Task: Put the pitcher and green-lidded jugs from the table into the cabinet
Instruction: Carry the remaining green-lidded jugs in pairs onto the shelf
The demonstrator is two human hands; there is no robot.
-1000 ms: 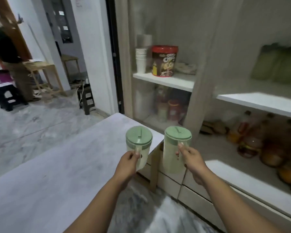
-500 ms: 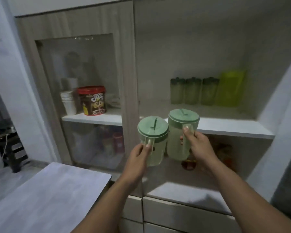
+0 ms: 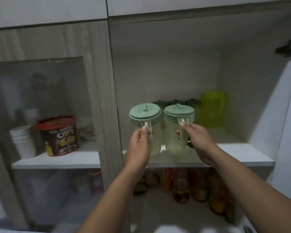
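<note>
My left hand (image 3: 139, 142) grips the handle of a pale jug with a green lid (image 3: 144, 112). My right hand (image 3: 196, 140) grips the handle of a second green-lidded jug (image 3: 179, 112). Both jugs are upright, side by side, at the front of the open cabinet's white shelf (image 3: 238, 155); whether their bases touch it I cannot tell. At the back of that shelf stand three more dark-green-lidded jugs (image 3: 192, 102) and a bright green pitcher (image 3: 212, 109).
Left, behind a glass door (image 3: 40, 91), sit a red-lidded choco tub (image 3: 59, 135) and stacked white cups (image 3: 23, 140). Bottles (image 3: 181, 185) crowd the lower shelf. The open cabinet door (image 3: 287, 115) stands at the right.
I have turned from the table toward the cabinet and lifted both jugs up and forward, from below the shelf onto its front part.
</note>
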